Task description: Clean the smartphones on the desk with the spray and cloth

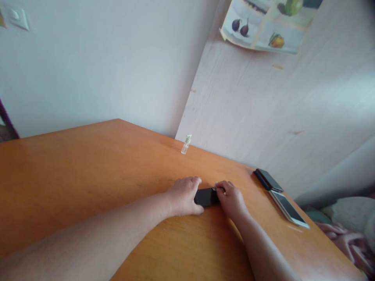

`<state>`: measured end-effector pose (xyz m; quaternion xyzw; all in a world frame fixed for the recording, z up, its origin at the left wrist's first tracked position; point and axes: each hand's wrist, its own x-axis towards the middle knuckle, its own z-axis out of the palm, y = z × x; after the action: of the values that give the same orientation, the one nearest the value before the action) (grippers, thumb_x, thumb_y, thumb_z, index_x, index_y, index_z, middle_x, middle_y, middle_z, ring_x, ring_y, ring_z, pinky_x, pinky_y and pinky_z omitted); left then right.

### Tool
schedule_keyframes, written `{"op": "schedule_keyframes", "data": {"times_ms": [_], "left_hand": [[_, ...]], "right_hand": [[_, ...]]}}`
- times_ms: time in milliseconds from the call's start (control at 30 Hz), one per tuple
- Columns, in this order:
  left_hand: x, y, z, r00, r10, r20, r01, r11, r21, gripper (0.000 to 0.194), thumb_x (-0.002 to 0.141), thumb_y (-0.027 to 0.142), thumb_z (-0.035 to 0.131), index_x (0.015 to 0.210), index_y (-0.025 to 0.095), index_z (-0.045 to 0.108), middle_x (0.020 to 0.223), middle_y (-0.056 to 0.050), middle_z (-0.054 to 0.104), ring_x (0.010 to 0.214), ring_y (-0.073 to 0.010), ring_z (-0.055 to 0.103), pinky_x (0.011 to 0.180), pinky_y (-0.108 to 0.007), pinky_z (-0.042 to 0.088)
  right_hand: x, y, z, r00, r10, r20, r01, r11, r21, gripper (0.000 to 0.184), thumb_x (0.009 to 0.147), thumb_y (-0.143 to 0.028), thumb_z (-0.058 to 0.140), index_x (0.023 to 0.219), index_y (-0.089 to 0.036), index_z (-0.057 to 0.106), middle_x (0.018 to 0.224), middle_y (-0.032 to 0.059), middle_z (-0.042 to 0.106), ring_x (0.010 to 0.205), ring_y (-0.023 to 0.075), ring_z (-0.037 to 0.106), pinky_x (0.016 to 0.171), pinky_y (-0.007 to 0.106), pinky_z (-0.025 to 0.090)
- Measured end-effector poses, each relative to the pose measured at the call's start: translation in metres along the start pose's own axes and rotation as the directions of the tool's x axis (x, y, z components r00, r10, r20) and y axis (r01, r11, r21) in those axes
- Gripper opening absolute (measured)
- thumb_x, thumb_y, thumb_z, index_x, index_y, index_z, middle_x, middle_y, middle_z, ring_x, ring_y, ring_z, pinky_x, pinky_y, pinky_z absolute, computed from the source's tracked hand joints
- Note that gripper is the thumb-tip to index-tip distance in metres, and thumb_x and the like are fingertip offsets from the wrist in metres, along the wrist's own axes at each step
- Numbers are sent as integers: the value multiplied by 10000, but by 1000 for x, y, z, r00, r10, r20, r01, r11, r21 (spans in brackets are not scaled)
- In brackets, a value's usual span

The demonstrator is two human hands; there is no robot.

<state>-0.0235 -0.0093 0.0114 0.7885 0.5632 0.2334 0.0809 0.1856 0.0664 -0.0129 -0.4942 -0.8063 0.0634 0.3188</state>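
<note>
While working on phone (206, 198) between hands, gripping one end with left hand (184, 196) and pinching pale scrap (215, 187) with right hand (231, 199), looks mid-job with no finish visible.

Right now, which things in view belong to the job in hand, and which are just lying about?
In use, judging by the hands:
black phone-like device, left hand around one end
small pale item by the fingers of the right hand, too small to identify

Apparently lying about:
clear pump bottle, standing apart
white-framed tablet-like device
dark flat item just beyond it
</note>
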Motion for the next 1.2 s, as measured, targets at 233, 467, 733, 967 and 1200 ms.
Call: {"op": "schedule_keyframes", "data": {"times_ms": [233, 467, 733, 967, 1200], "left_hand": [[0, -3, 2, 1000, 23, -14, -24, 999, -30, 614, 628, 399, 686, 1162, 169, 488, 1058, -124, 666, 977, -302, 640, 801, -375, 502], [-1, -3, 2, 1000, 16, -6, -17, 1000, -17, 691, 609, 443, 714, 1198, 169, 479, 1116, -138, 653, 999, -319, 634, 830, -396, 497], [-1, -4, 3, 1000, 11, -9, -11, 999, -32, 665, 624, 420, 709, 1200, 174, 486, 1117, -135, 655, 1029, -318, 626, 853, -399, 490], [-2, -3, 0, 1000, 10, 7, -10, 1000, -15, 643, 622, 446, 710, 1170, 185, 499, 1090, -120, 655, 977, -300, 634, 797, -370, 493], [-1, -3, 1, 1000, 0, 8, 0, 1000, -15, 661, 607, 453, 725, 1172, 188, 506, 1099, -121, 652, 991, -305, 629, 814, -380, 494]], "right_hand": [[-16, -51, 8, 950, -281, 134, 255, 950, 181, 276, 851, -107, 495, 974, -238, 705, 930, 41, 673, 899, 177, 602, 831, 297, 455], [-5, -11, -3, 994, -90, 65, 88, 996, 28, 205, 858, -178, 520, 867, -204, 723, 859, 62, 665, 845, 193, 610, 785, 312, 468], [-19, -41, -5, 966, -213, 147, 188, 968, 167, 204, 884, -192, 516, 916, -229, 714, 876, 51, 658, 855, 178, 613, 783, 295, 476], [-12, -26, -8, 989, -89, 118, 84, 995, 48, 176, 873, -181, 528, 888, -204, 702, 840, 41, 638, 806, 165, 600, 741, 273, 448], [-16, -23, -5, 992, -82, 95, 78, 996, 49, 190, 872, -165, 515, 895, -209, 698, 849, 43, 620, 809, 170, 594, 739, 275, 447]]}}
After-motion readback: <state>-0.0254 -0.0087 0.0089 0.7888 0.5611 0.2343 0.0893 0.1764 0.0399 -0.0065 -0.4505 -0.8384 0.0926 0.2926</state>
